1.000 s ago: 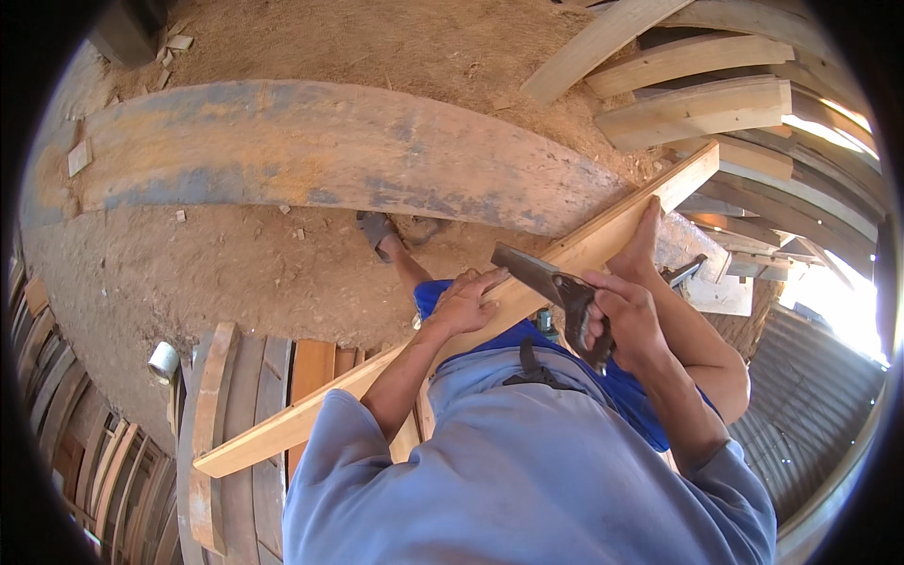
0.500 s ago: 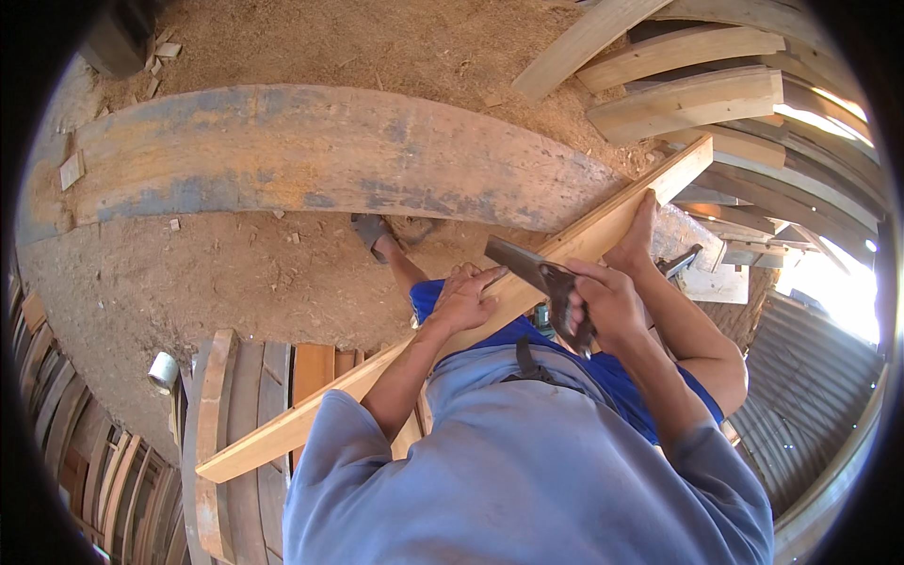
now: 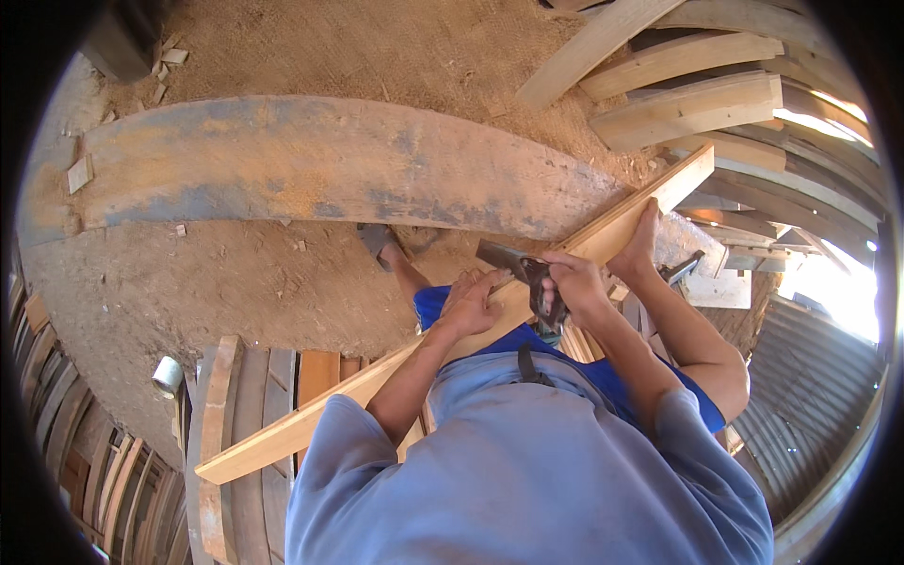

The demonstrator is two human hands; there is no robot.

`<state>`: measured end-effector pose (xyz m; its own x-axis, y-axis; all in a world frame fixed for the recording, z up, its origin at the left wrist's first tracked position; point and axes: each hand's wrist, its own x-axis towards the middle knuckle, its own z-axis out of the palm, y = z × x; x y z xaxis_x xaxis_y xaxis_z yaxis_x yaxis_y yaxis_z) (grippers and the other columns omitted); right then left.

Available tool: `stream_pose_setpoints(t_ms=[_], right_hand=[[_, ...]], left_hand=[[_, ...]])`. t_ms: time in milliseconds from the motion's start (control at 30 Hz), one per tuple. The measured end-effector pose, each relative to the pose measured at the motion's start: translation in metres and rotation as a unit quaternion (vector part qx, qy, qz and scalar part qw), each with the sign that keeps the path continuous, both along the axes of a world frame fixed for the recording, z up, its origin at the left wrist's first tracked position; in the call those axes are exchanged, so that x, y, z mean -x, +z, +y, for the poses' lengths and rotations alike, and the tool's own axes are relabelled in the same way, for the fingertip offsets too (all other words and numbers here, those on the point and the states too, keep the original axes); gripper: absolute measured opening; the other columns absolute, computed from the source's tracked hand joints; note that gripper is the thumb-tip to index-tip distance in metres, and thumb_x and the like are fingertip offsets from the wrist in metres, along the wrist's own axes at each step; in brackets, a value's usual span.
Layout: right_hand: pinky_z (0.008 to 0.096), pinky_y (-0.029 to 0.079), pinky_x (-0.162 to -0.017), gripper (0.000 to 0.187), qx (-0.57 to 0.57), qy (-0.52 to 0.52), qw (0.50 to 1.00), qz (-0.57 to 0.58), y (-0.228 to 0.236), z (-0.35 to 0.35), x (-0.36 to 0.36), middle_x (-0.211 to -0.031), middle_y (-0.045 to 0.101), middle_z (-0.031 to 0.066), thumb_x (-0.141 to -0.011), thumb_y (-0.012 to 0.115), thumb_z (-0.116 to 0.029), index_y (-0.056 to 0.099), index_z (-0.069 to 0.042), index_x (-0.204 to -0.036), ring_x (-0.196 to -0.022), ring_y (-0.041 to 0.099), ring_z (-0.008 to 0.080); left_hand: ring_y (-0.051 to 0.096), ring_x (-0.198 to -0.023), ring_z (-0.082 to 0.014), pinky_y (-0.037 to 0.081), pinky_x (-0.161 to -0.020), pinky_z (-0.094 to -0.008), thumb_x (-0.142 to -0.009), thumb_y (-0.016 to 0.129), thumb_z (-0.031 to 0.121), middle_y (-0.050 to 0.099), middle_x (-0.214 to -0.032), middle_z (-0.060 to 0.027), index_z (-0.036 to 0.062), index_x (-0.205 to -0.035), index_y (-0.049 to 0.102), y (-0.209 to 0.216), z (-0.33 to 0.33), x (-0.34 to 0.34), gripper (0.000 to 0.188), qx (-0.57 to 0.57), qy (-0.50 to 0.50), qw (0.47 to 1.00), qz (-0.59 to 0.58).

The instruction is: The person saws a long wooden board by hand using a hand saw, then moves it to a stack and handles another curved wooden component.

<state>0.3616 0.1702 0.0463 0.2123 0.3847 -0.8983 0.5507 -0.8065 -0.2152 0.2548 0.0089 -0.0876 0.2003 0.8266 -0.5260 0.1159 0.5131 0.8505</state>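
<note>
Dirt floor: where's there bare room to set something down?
Mostly open dirt floor lies between the weathered plank and the lower-left boards, with scattered wood chips; another stretch lies beyond the plank. It's crowded at upper right, where timbers cluster, and around the saw, with left hand, right hand and long board close together.

A rough woodworking workshop: stacked planks (image 3: 686, 111), a handsaw (image 3: 505, 256), sawdust-strewn dirt ground (image 3: 188, 287).
</note>
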Motion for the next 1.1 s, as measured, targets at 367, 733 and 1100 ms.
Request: stream_pose_setpoints(t_ms=[367, 733, 1100], right_hand=[[0.0306, 0.050, -0.051, 0.042, -0.008, 0.021, 0.999, 0.040, 0.086, 0.002, -0.011, -0.074, 0.058, 0.0064, -0.099, 0.048, -0.003, 0.051, 0.009, -0.138, -0.056, 0.056, 0.0150], [0.0288, 0.049, -0.052, 0.038, -0.024, 0.094, 0.994, 0.044, 0.104, 0.001, -0.003, -0.073, 0.059, 0.0055, -0.098, 0.046, -0.004, 0.059, 0.009, -0.132, -0.058, 0.056, 0.0134], [0.0322, 0.050, -0.051, 0.040, 0.025, -0.029, 0.999, 0.030, -0.024, -0.006, -0.010, -0.073, 0.058, 0.0076, -0.098, 0.046, -0.001, 0.052, 0.007, -0.138, -0.056, 0.056, 0.0162]], left_hand=[[0.056, -0.111, -0.0334, 0.043, -0.101, -0.0444, -0.081, 0.071, 0.024, 0.060, -0.109, -0.0145, 0.0212, -0.138, 0.062, -0.007, -0.006, -0.001, 0.057, -0.019, 0.011, 1.000, -0.008], [0.056, -0.111, -0.0338, 0.042, -0.101, -0.0472, -0.083, 0.070, 0.025, 0.060, -0.111, -0.0147, 0.0204, -0.139, 0.060, -0.007, -0.001, 0.000, 0.057, -0.014, -0.016, 1.000, 0.012], [0.056, -0.110, -0.0332, 0.041, -0.101, -0.0448, -0.081, 0.073, 0.026, 0.060, -0.108, -0.0139, 0.0192, -0.135, 0.061, -0.010, -0.005, -0.007, 0.056, -0.028, -0.005, 0.999, 0.028]])
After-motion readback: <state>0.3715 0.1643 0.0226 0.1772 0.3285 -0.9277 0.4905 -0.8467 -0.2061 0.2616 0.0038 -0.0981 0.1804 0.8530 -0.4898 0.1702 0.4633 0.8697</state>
